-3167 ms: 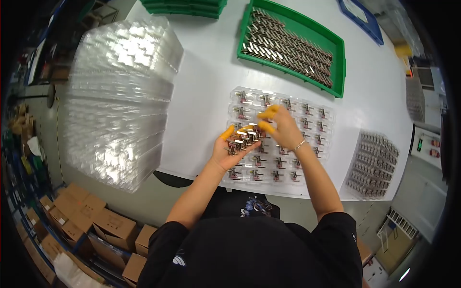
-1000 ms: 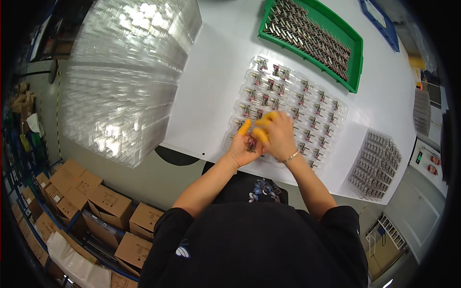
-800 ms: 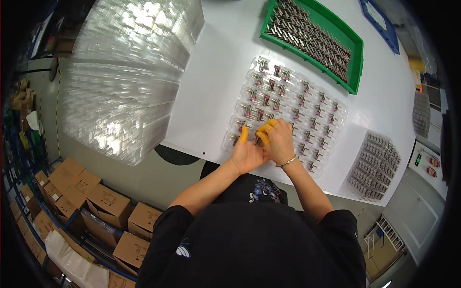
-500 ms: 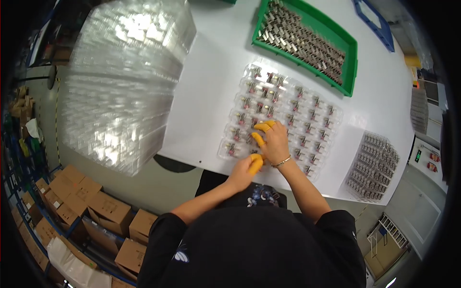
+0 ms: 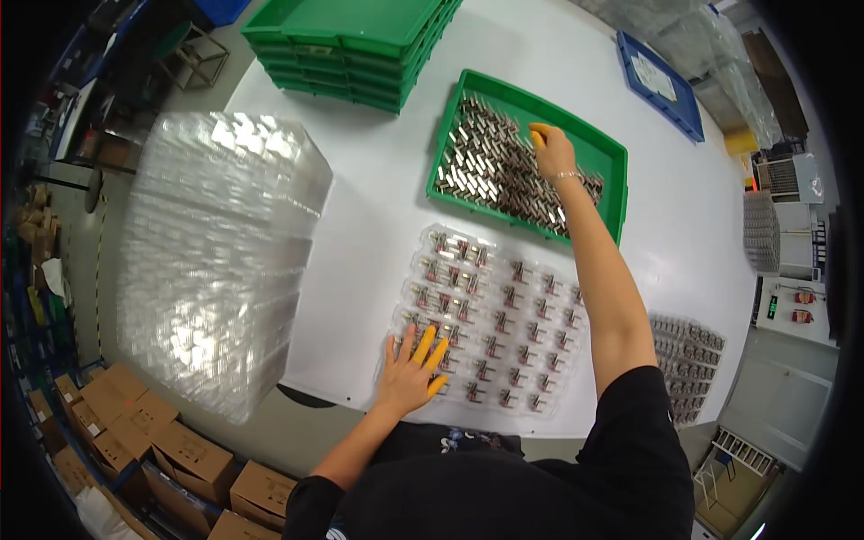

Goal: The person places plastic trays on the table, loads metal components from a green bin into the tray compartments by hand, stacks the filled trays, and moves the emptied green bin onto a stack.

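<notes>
Parts [image 5: 470, 175] (far bin [image 5: 594, 155]) seem slick, stiff, best pinched mid-body; my right hand [image 5: 555, 155] curled, can't tell hold; left hand [image 5: 407, 382] spread over near tray [image 5: 487, 295].

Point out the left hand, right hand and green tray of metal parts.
Left hand [image 5: 408, 381]: head view, back of the hand.
Right hand [image 5: 553, 156]: head view, back of the hand.
Green tray of metal parts [image 5: 590, 155]: head view, bare floor beside them.

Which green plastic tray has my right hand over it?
The single green rectangular plastic tray holding small silver metal parts; your right hand is there, while the other green trays stand stacked.
</notes>
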Available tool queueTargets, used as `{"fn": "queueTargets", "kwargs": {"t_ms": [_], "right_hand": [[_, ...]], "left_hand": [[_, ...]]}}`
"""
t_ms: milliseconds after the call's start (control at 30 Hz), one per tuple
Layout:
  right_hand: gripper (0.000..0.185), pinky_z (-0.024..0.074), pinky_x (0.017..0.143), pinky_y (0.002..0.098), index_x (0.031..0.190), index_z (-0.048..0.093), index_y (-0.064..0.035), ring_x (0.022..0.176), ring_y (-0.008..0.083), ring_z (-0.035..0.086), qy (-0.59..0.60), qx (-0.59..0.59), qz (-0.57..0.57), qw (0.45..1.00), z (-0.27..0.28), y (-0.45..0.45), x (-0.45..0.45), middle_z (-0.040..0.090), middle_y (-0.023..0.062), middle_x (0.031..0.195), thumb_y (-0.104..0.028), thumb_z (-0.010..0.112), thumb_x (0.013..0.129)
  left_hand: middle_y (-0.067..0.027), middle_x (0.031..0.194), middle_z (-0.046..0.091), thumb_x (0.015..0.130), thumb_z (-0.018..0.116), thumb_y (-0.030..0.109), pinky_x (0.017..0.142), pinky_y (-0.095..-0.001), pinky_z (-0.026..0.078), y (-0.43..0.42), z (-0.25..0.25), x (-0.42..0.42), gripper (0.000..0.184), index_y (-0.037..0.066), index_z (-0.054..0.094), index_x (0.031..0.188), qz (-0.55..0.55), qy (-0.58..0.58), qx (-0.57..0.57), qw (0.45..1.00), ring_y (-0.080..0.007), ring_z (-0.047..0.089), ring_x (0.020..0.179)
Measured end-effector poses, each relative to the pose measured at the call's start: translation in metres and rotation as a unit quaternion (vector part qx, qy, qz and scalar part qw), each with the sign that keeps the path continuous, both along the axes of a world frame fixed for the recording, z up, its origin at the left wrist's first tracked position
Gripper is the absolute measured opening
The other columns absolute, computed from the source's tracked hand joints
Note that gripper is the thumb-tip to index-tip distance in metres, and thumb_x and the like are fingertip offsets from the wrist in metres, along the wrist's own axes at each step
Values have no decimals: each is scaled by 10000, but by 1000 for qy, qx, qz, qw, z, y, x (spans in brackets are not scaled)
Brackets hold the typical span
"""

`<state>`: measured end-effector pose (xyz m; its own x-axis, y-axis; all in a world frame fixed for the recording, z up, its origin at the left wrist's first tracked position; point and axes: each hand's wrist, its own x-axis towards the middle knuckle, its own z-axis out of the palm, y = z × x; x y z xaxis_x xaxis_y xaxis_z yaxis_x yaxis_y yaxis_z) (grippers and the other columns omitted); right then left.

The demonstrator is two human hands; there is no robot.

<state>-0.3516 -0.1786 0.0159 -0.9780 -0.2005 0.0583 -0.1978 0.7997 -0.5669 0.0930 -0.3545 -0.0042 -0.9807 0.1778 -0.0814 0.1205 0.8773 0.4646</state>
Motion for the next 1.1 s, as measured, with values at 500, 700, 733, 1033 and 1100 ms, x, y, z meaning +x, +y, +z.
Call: {"fn": "queueTargets", "kwargs": {"t_ms": [500, 700, 733, 1033, 1100], "right_hand": [[420, 473, 947, 506, 1310, 523, -196, 1084, 357, 592, -186, 233, -6, 955, -29, -89, -83, 556, 151, 1269, -402, 454, 951], [391, 484, 917, 502, 1267, 530, -169, 1026, 355, 620, -200, 259, 61, 943, -35, -84, -93, 614, 177, 1164, -389, 427, 960], [379, 490, 907, 496, 1251, 536, -159, 1011, 355, 626, -199, 257, 77, 943, -35, -82, -97, 627, 182, 1139, -378, 427, 962], [192, 492, 762, 427, 977, 597, -38, 818, 337, 603, -87, 43, 140, 985, 48, -50, -34, 656, 162, 932, -199, 504, 927], [167, 478, 737, 394, 872, 612, -7, 750, 308, 561, -59, 24, 222, 973, 70, -47, 22, 624, 138, 831, -154, 536, 892]], "left_hand": [[-127, 1463, 438, 891, 560, 337, 1123, -568, 172, -3, -3, -5, 537, 80, 508, 1360, -22, -11, -49, 998, -339, 297, 1421], [-159, 1451, 440, 875, 590, 249, 1116, -541, 226, -5, 10, -20, 501, 49, 518, 1328, 9, 12, 69, 997, -351, 330, 1401], [-166, 1450, 438, 871, 596, 227, 1115, -532, 240, -5, 13, -25, 496, 42, 517, 1324, 14, 25, 91, 995, -351, 335, 1397], [-180, 1447, 417, 933, 535, 147, 1102, -412, 334, 7, 42, -148, 499, -17, 402, 1386, 187, 30, 518, 834, -331, 387, 1352], [-179, 1405, 464, 992, 453, 213, 1102, -399, 344, 13, 43, -182, 450, -16, 414, 1379, 260, -64, 715, 645, -318, 439, 1312]]}}
